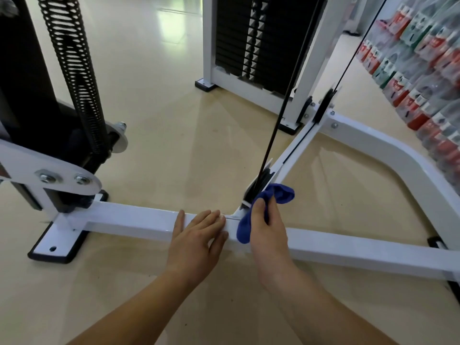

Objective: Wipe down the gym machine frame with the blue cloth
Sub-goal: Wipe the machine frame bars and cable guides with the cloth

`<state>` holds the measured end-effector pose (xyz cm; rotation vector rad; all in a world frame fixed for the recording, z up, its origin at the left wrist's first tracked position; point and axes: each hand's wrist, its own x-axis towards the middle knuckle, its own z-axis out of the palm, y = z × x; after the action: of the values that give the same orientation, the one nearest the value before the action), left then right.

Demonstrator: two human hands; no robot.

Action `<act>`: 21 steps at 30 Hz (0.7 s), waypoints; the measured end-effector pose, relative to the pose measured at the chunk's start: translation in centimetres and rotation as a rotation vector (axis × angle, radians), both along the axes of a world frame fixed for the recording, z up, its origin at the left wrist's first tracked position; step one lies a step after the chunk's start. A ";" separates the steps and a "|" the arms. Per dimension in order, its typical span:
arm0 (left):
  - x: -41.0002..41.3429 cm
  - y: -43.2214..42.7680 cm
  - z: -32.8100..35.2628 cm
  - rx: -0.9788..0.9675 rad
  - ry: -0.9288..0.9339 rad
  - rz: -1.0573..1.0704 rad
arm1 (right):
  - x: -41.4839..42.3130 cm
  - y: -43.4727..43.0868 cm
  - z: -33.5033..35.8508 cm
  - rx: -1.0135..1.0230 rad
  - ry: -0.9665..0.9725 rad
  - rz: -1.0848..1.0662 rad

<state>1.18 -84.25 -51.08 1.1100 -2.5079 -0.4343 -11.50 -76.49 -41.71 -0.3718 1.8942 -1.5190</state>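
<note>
Blue soft cloth [270,207] is bunched in the right hand [267,235], whose fingers are closed on it, right where the white metal frame bar [139,221] meets the slanted bar. Left hand [196,235] lies flat with open fingers on the bar. Best to press the cloth into that corner, clear of the thin black cable [278,120].

Glossy beige floor [154,78] all around me, window light glaring off it up top. Ahead stands a black weight stack [239,43] inside white uprights, a row of pale markers running down its middle. Off to my far side, a long coil spring [74,70] slants down beside a black pad [22,78]. Along the other edge, shrink-wrapped packs of bottles [418,78] with red and green labels line up, blurred, so I can't count them.
</note>
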 end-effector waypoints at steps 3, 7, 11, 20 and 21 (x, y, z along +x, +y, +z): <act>0.0 0.0 -0.2 -0.001 0.023 0.004 | -1.6 -0.8 1.1 -0.022 0.086 -0.036; 0.1 -0.1 -0.3 0.015 0.039 -0.014 | -5.2 -2.5 2.0 -0.068 0.121 -0.075; 0.1 -0.1 -0.3 0.007 0.070 -0.013 | -3.7 -2.2 0.9 0.055 0.277 0.010; 0.1 -0.1 -0.2 -0.008 0.046 -0.010 | -6.5 -3.3 1.8 0.119 0.077 -0.005; 0.1 -0.1 -0.2 -0.003 0.038 -0.008 | -7.1 -3.5 2.0 0.126 0.017 -0.003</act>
<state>1.29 -84.36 -51.23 1.0804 -2.4804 -0.4494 -18.65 -79.99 -39.68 -0.3261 1.9927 -1.3945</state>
